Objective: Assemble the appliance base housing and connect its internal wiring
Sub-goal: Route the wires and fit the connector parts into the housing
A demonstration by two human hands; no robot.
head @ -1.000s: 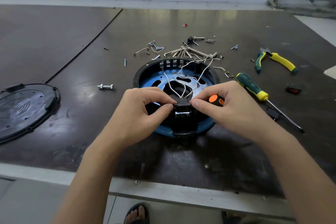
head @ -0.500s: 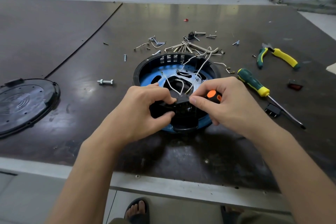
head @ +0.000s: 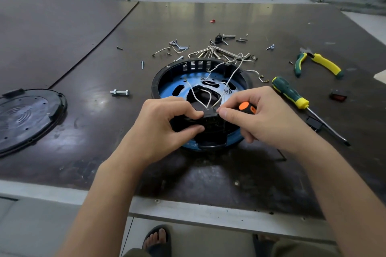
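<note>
Right now your left hand (head: 165, 129) pinches a small black switch block (head: 210, 116), forefinger tip (head: 197, 114) on top and thumb beneath. At the block's 3 o'clock edge your right hand (head: 265, 120) presses its thumb, with the other fingers curled round an orange-capped tool (head: 247, 108). White wires (head: 208, 99) rise toward 12 o'clock into the black-and-blue base housing (head: 155, 84) on the table (head: 208, 175). The block may sit in the housing's near wall, but your hands hide that. A black cover (head: 27, 115) lies at 9 o'clock.

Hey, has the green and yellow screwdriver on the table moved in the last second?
No. The green and yellow screwdriver lies where it did, just right of the base housing, nearer than the pliers.
</note>
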